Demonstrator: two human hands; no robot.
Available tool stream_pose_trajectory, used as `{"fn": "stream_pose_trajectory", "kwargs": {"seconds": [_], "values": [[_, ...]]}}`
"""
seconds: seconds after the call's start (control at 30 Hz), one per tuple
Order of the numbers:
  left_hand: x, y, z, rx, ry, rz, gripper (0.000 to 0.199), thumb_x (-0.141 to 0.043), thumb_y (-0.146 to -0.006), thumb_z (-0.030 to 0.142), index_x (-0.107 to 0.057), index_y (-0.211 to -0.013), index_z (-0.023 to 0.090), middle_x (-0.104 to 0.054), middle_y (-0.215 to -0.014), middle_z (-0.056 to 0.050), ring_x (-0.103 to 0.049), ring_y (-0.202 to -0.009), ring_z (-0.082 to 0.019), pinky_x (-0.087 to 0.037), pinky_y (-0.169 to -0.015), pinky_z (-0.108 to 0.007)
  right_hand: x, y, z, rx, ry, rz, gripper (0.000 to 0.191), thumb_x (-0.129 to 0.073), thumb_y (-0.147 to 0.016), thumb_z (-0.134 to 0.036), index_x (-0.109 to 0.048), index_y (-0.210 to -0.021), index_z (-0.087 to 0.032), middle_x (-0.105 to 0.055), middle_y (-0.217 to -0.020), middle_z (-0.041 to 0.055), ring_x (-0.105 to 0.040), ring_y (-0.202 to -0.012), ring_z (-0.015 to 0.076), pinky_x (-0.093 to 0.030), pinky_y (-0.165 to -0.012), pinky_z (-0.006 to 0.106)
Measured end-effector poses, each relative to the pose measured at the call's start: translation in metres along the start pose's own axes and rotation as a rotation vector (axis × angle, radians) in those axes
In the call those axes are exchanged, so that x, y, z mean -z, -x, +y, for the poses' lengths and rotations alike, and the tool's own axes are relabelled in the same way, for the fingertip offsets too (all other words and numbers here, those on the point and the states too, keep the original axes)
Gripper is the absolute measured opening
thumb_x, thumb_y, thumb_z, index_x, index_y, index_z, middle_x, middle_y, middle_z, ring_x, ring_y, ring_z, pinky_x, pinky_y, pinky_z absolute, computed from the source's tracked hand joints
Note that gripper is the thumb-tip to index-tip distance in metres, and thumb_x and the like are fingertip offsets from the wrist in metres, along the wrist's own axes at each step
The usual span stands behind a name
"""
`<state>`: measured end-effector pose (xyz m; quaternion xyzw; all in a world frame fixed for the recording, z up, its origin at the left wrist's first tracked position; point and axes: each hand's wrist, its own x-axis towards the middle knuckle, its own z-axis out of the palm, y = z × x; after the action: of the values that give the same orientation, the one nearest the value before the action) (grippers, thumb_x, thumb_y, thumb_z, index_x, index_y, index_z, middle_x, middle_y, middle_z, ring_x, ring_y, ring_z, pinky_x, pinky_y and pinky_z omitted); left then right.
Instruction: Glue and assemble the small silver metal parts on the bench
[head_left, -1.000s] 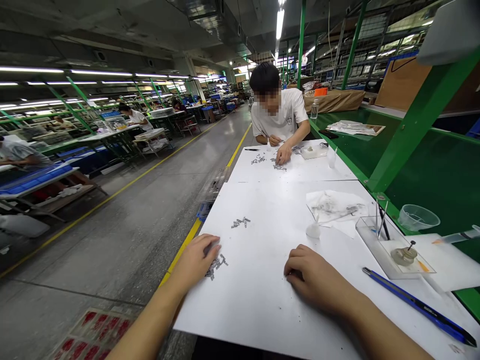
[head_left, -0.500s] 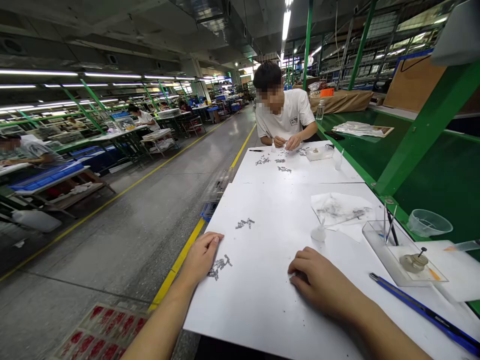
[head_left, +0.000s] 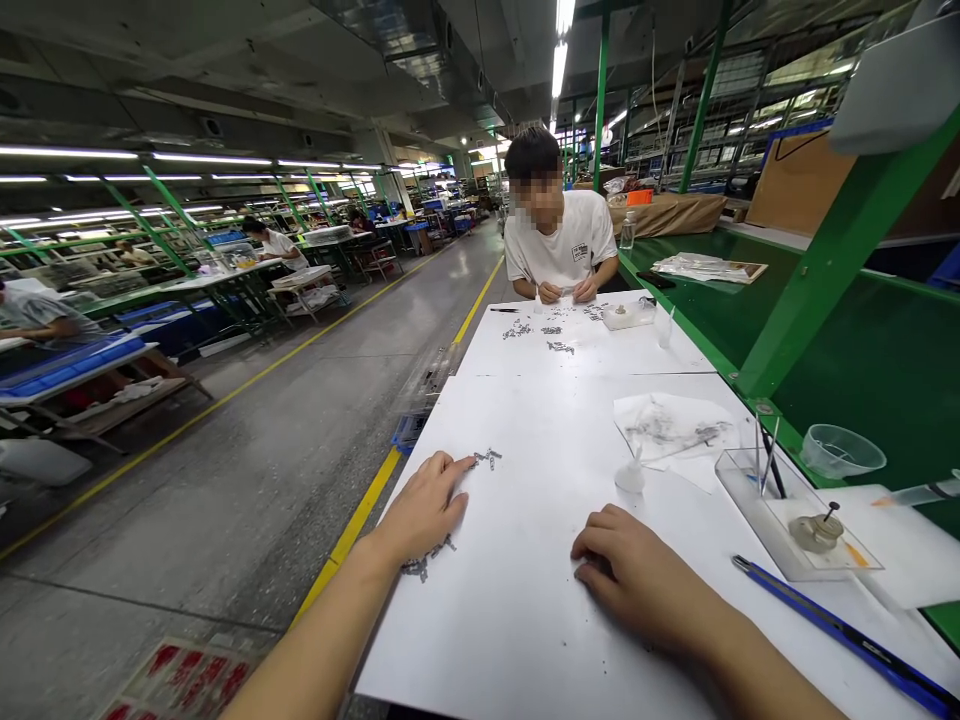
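My left hand (head_left: 426, 508) reaches over the left side of the white tabletop (head_left: 525, 620), index finger stretched out and thumb apart. Its fingertip is at a small group of grey metal-looking pieces (head_left: 491, 460). Beneath the wrist side lies a nearer pile of similar pieces (head_left: 420, 568), partly covered by the hand. My right hand (head_left: 634, 565) rests on the sheet with its fingers curled in; whatever they may hold is hidden. A small white squeeze bottle (head_left: 631, 478) stands just beyond it.
At right lie a blue utility knife (head_left: 847, 635), a clear tray (head_left: 757, 530) with tools, and a clear plastic cup (head_left: 841, 450). A smudged white paper (head_left: 675, 428) lies farther back. Across the table a co-worker (head_left: 566, 240) handles small pieces.
My left hand has moved forward and right, from beside the nearer pile to the farther group, with the index finger now extended. My right hand stays in place. The view has shifted slightly.
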<state>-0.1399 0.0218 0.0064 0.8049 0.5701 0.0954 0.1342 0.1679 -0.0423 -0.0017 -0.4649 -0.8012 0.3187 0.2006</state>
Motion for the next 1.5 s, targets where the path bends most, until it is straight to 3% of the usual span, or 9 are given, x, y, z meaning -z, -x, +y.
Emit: {"fn": "stream_pose_trajectory", "kwargs": {"seconds": [0.4, 0.57, 0.77, 0.9, 1.03, 1.13, 1.27, 1.37, 1.5], "values": [[0.000, -0.012, 0.005, 0.054, -0.054, -0.049, 0.055, -0.044, -0.089, 0.036, -0.040, -0.143, 0.032, -0.049, -0.108, -0.006, -0.057, -0.095, -0.024, -0.045, -0.087, -0.038, 0.004, 0.001, -0.004, -0.022, 0.001, -0.019, 0.019, -0.049, -0.088, -0.018, -0.067, -0.088, -0.024, -0.065, -0.092, 0.0023, -0.054, -0.093, 0.0211, -0.044, -0.079, 0.036], [0.005, -0.006, 0.010, 0.071, -0.031, -0.034, 0.051, -0.041, -0.090, 0.034, -0.041, -0.142, 0.029, -0.048, -0.117, -0.007, -0.057, -0.101, -0.024, -0.046, -0.090, -0.037, 0.006, 0.002, -0.002, -0.025, 0.014, -0.016, 0.016, -0.054, -0.085, -0.017, -0.066, -0.090, -0.025, -0.064, -0.094, 0.0015, -0.054, -0.094, 0.0209, -0.044, -0.081, 0.036], [-0.001, 0.016, 0.033, 0.162, 0.067, 0.171, 0.038, -0.040, -0.093, 0.034, -0.057, -0.125, 0.021, -0.051, -0.122, -0.009, -0.061, -0.101, -0.023, -0.047, -0.091, -0.039, -0.002, -0.001, 0.000, -0.018, 0.087, -0.009, 0.020, -0.046, -0.087, -0.012, -0.061, -0.079, -0.022, -0.062, -0.089, 0.0026, -0.054, -0.085, 0.0202, -0.042, -0.075, 0.035], [-0.004, 0.010, 0.075, -0.064, 0.140, 0.141, 0.028, -0.045, -0.092, 0.026, -0.065, -0.111, 0.021, -0.063, -0.111, -0.007, -0.058, -0.106, -0.023, -0.046, -0.095, -0.037, -0.006, -0.004, -0.001, -0.073, -0.037, 0.094, 0.016, -0.043, -0.093, -0.020, -0.057, -0.085, -0.022, -0.061, -0.088, 0.0027, -0.053, -0.083, 0.0203, -0.041, -0.075, 0.037], [0.000, -0.004, 0.106, -0.265, 0.088, 0.052, 0.029, -0.050, -0.088, 0.021, -0.064, -0.115, 0.021, -0.067, -0.108, -0.006, -0.058, -0.103, -0.024, -0.046, -0.092, -0.040, -0.001, -0.007, 0.001, -0.273, -0.553, 0.182, 0.014, -0.051, -0.091, -0.034, -0.057, -0.087, -0.022, -0.059, -0.078, -0.0007, -0.054, -0.074, 0.0165, -0.043, -0.069, 0.031], [0.001, -0.003, 0.097, -0.204, -0.046, 0.009, 0.027, -0.051, -0.087, 0.022, -0.067, -0.110, 0.021, -0.067, -0.108, -0.007, -0.058, -0.102, -0.026, -0.045, -0.091, -0.043, 0.004, -0.009, 0.005, -0.315, -0.732, 0.260, 0.015, -0.059, -0.087, -0.036, -0.060, -0.087, -0.021, -0.060, -0.079, -0.0005, -0.056, -0.075, 0.0157, -0.044, -0.071, 0.030], [0.005, 0.019, 0.055, 0.015, -0.173, 0.019, 0.032, -0.050, -0.087, 0.034, -0.067, -0.110, 0.021, -0.066, -0.109, -0.008, -0.059, -0.103, -0.029, -0.044, -0.089, -0.045, 0.005, -0.011, 0.001, -0.252, -0.436, 0.296, 0.012, -0.053, -0.090, -0.030, -0.062, -0.086, -0.022, -0.064, -0.083, -0.0004, -0.056, -0.078, 0.0156, -0.043, -0.070, 0.029], [0.009, 0.040, 0.033, 0.156, -0.236, -0.011, 0.035, -0.050, -0.086, 0.044, -0.069, -0.106, 0.021, -0.068, -0.106, -0.008, -0.060, -0.101, -0.030, -0.045, -0.085, -0.044, 0.001, -0.009, -0.004, -0.042, -0.188, 0.203, 0.013, -0.049, -0.091, -0.019, -0.061, -0.087, -0.022, -0.066, -0.087, -0.0001, -0.058, -0.082, 0.0155, -0.044, -0.074, 0.029], [0.010, 0.054, 0.031, 0.196, -0.257, -0.010, 0.032, -0.048, -0.087, 0.036, -0.071, -0.106, 0.023, -0.068, -0.106, -0.007, -0.059, -0.101, -0.028, -0.044, -0.086, -0.042, -0.007, -0.003, -0.004, 0.097, 0.007, 0.020, 0.016, -0.049, -0.087, -0.012, -0.061, -0.084, -0.022, -0.066, -0.085, 0.0008, -0.058, -0.080, 0.0166, -0.045, -0.072, 0.029]]}}
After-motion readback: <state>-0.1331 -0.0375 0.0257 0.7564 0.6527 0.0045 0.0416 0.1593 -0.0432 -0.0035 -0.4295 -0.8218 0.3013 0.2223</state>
